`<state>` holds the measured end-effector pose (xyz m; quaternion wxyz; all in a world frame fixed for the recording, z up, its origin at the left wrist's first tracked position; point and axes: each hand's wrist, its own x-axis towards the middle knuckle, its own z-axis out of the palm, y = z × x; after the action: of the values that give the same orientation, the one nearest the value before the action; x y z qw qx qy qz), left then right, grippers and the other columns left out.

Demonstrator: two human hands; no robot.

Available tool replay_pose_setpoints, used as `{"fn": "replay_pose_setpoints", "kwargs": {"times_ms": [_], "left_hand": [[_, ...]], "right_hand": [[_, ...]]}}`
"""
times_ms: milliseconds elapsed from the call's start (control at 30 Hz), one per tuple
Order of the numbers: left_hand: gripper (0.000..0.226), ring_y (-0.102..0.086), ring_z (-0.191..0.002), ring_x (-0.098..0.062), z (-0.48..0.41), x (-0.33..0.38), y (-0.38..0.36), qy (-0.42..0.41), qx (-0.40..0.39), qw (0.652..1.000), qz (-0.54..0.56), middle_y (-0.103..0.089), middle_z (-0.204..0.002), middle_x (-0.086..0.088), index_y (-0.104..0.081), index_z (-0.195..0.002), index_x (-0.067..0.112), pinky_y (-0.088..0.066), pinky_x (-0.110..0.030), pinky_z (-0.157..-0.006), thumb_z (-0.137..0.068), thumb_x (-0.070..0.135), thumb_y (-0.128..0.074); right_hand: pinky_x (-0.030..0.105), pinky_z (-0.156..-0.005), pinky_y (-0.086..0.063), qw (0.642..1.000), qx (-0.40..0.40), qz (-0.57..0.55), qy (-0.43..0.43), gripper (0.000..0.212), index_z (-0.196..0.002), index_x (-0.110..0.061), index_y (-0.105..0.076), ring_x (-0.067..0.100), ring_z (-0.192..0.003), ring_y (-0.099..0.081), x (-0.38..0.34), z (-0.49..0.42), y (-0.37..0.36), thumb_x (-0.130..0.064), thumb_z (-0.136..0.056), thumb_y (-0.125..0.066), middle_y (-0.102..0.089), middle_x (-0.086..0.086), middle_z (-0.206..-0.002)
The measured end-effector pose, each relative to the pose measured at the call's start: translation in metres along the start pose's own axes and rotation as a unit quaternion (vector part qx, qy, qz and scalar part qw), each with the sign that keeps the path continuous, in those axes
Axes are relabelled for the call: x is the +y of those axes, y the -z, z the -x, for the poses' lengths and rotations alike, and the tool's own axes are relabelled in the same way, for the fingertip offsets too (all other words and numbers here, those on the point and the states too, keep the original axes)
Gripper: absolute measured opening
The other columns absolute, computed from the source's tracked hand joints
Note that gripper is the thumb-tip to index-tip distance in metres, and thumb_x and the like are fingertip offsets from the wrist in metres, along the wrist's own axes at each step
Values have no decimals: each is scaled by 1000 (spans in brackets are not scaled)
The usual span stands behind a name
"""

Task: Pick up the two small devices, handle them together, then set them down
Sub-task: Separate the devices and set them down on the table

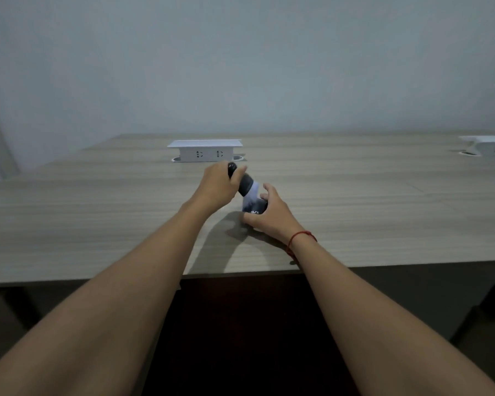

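Wood-grain laminate covers the tabletop [355,201], over which both bare forearms reach. The left hand [216,185] is wrapped in a fist around a dark cylindrical device [245,182]; the device's rounded black end shows above the knuckles, and its lower part slants down and to the right out of the fist. Just right of and below that hand, the right hand [265,212] grips a second device [252,202], pale with a dark band bearing white lettering too blurred to read, thumb on its near side, fingers curled over its far side, index finger partly lifted. The two devices meet between the hands, though blur hides whether they are joined or merely touching. Both sit just above the tabletop, over the shadow below the right hand. A red string bracelet [300,237] circles the right wrist. Beyond the left hand stands a white pop-up socket box [205,151]; far off to the right of the right hand is another white socket box [487,144]
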<state>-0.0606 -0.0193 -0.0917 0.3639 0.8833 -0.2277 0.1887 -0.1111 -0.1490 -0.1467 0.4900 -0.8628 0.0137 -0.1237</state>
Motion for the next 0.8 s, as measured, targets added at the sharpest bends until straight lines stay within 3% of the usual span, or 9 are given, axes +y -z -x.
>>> {"fn": "replay_pose_setpoints", "kwargs": {"times_ms": [133, 233, 333, 400, 600, 733, 800], "left_hand": [[46, -51, -69, -30, -6, -5, -5, 44, -47, 994, -92, -49, -61, -10, -45, -58, 5, -37, -33, -61, -97, 28, -49], [48, -50, -67, -30, -9, 6, -4, 27, -33, 996, -80, -48, -59, -9, -39, -54, 10, -35, -32, -61, -98, 29, -48], [43, -63, -72, -36, -8, 16, -8, 21, -30, 999, -9, -63, -75, -23, -55, -68, -3, -49, -37, -63, -97, 28, -50], [39, -66, -77, -36, -4, 8, -13, 67, -19, 998, -4, -66, -82, -24, -61, -77, -4, -55, -40, -71, -96, 28, -51], [40, -59, -97, -39, 26, -27, -16, 193, 78, 976, -64, -62, -107, -25, -61, -96, -5, -41, -35, -72, -95, 33, -50], [43, -59, -102, -41, 33, -29, -13, 202, 42, 970, -131, -62, -113, -24, -60, -103, -3, -43, -37, -74, -92, 38, -51], [47, -59, -104, -39, 36, -29, -10, 196, 19, 967, -161, -62, -114, -21, -59, -107, -1, -44, -36, -75, -92, 42, -50]], "right_hand": [[37, -105, -39, 1000, -3, -2, -1, 101, -152, -17, -11, 29, -135, -40, 0, 1, -1, -26, -76, -77, -32, 13, -153], [38, -104, -40, 1000, 1, 3, -2, 100, -152, -17, -13, 29, -132, -43, 1, -2, -1, -28, -76, -77, -37, 13, -150], [32, -93, -45, 1000, 3, -1, 10, 93, -149, -16, -19, 28, -119, -53, 1, -1, -1, -28, -77, -77, -49, 9, -137], [32, -97, -41, 1000, 0, -17, 5, 99, -152, -15, -13, 28, -128, -47, 2, -1, -1, -26, -76, -77, -41, 9, -147], [33, -104, -38, 1000, 10, -22, -5, 102, -152, -17, -15, 26, -135, -40, 2, -1, -1, -29, -73, -78, -33, 11, -153], [26, -98, -36, 1000, 18, -18, -2, 95, -151, -17, -18, 24, -135, -40, 5, 1, 0, -29, -76, -74, -34, 10, -153], [26, -97, -36, 996, 28, -78, -17, 84, -151, -16, -21, 23, -135, -40, 3, 2, 1, -31, -82, -67, -35, 8, -152]]}}
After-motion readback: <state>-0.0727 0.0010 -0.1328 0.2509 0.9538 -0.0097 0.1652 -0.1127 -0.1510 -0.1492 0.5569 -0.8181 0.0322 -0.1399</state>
